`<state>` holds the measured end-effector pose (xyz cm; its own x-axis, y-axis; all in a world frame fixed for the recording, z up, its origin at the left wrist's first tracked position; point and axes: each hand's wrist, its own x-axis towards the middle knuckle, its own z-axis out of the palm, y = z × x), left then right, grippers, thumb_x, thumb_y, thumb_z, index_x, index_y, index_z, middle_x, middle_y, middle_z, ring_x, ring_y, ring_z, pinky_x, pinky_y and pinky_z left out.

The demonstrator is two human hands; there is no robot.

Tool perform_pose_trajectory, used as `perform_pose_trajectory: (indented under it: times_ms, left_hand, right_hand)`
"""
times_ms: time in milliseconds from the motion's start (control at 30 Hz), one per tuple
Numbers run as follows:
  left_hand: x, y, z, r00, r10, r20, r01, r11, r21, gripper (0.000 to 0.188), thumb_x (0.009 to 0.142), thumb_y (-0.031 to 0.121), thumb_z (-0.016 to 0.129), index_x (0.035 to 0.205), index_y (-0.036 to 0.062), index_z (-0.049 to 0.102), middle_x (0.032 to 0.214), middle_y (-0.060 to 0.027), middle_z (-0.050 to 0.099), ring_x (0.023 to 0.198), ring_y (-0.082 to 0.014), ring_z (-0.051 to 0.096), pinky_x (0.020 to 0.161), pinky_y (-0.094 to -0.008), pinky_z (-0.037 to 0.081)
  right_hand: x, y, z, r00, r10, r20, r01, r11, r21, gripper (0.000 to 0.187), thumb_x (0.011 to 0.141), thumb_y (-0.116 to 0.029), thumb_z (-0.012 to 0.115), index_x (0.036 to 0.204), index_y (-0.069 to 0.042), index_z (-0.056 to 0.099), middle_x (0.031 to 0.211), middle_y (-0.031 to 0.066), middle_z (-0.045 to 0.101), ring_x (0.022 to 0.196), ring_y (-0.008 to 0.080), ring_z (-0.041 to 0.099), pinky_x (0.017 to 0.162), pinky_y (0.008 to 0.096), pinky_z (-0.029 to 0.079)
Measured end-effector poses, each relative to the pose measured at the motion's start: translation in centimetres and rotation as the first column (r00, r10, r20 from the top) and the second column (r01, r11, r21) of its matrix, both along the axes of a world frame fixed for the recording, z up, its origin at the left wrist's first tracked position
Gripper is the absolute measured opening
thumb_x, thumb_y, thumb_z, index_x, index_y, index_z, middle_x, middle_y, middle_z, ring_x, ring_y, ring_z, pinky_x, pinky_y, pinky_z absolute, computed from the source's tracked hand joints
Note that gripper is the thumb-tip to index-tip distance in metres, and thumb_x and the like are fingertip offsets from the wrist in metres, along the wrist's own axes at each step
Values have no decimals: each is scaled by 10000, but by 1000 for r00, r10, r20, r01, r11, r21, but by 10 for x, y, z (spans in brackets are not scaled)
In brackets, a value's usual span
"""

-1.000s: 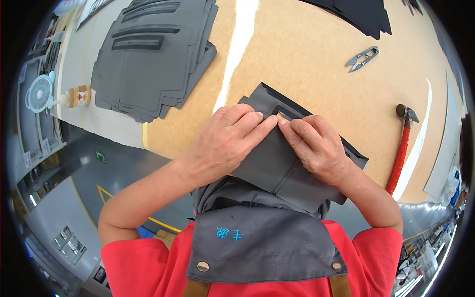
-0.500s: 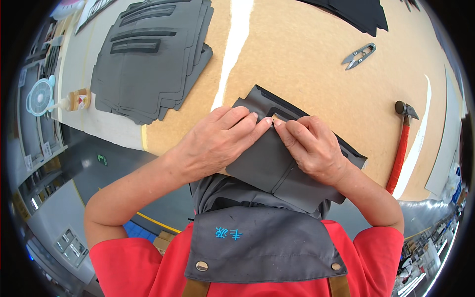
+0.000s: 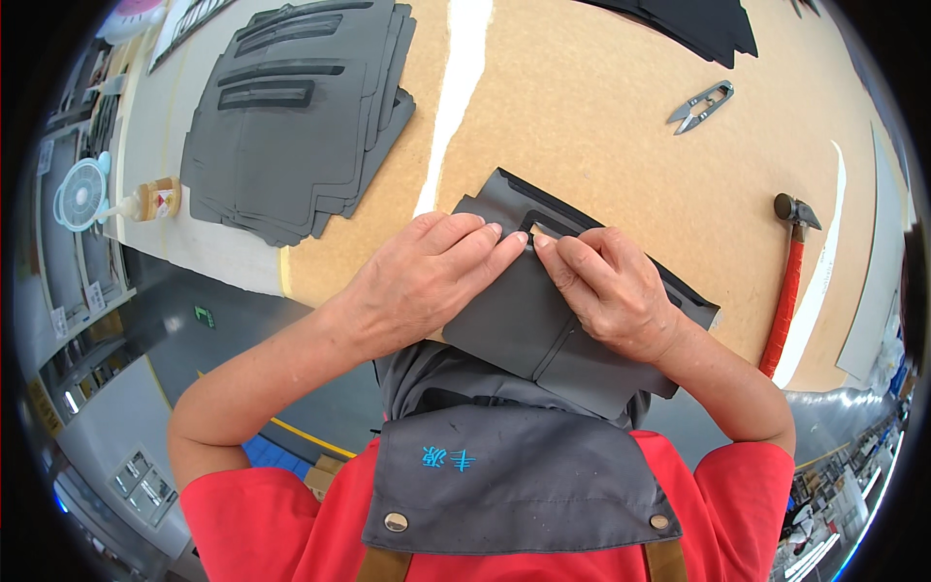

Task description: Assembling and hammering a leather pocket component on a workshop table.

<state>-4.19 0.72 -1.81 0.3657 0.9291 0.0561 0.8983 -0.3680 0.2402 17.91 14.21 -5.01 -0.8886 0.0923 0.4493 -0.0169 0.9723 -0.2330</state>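
Grey panel (image 3: 504, 325), one, flat sheet with a black strip along the far side, a crease or seam down the middle and a black-bordered slot (image 3: 532, 215); laid askew across the near edge of the table (image 3: 582, 107), lower end overhanging toward the apron (image 3: 514, 480). Left hand (image 3: 417, 276), at the slot's left end: fingers curled and narrow, thumb tip close beside them, holding the panel. Right hand (image 3: 616, 301), just beside it: thumb and forefinger in a tight pinch on the panel at the slot's lower lip, other fingers folded in; exact material between the tips too small to tell. Tan patch inside the slot, tabletop or backing, cannot tell which. Step in hand, by judgement: fine fingertip work on the slot's edge, near its left end. Next move, by judgement: calls for a steady left hold and small, even right-hand pressure along the lip, without stretching the sheet. Toward the table's far left corner: stack of grey panels (image 3: 281, 136), similar strips and slots on top. At the near left corner: bottle (image 3: 160, 199), amber, nozzled. At the far edge, right of middle: black pieces (image 3: 693, 24), overlapping. Nearer, to their right: snips (image 3: 694, 110), metal. By the near right corner: hammer (image 3: 784, 291), red-handled, head toward the far edge.
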Motion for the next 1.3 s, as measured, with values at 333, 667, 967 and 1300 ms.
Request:
perform_pose_trajectory:
  times_ms: [333, 667, 967, 1300]
  left_hand:
    - [-1, 2, 0, 1000, 8, 2, -8, 1000, -8, 511, 853, 113, 633, 1360, 48, 631, 1221, -65, 593, 1130, -236, 577, 973, -368, 517]
    - [-1, 9, -6, 976, 184, 115, -191, 980, 51, 508, 832, 13, 623, 1338, 45, 646, 1161, -81, 602, 1147, -263, 589, 964, -409, 488]
    - [4, 0, -11, 976, 217, 21, -219, 971, 100, 537, 871, 30, 588, 1407, 38, 588, 1232, -87, 576, 1193, -267, 564, 1020, -399, 480]
    - [13, -2, -20, 970, 241, -10, -237, 958, 159, 479, 917, 97, 569, 1392, 34, 593, 1262, -95, 559, 1223, -265, 558, 1043, -397, 468]
  right_hand:
    - [1, -4, -4, 1000, -30, -9, 30, 999, -23, 476, 703, -16, 712, 1170, 75, 724, 997, 71, 601, 839, 221, 606, 681, 300, 532]
    - [-29, 4, -4, 998, -50, 25, 50, 999, 1, 437, 782, -19, 682, 1211, 65, 681, 1066, 95, 608, 936, 247, 609, 753, 331, 551]
    - [-20, 6, -4, 995, -84, 48, 94, 964, -250, 451, 750, 23, 684, 1201, 18, 679, 1048, 99, 616, 928, 265, 604, 803, 356, 542]
    - [-16, 1, 4, 978, -198, 58, 206, 912, -355, 353, 821, 34, 762, 1167, -28, 729, 962, 93, 657, 842, 245, 659, 717, 345, 555]
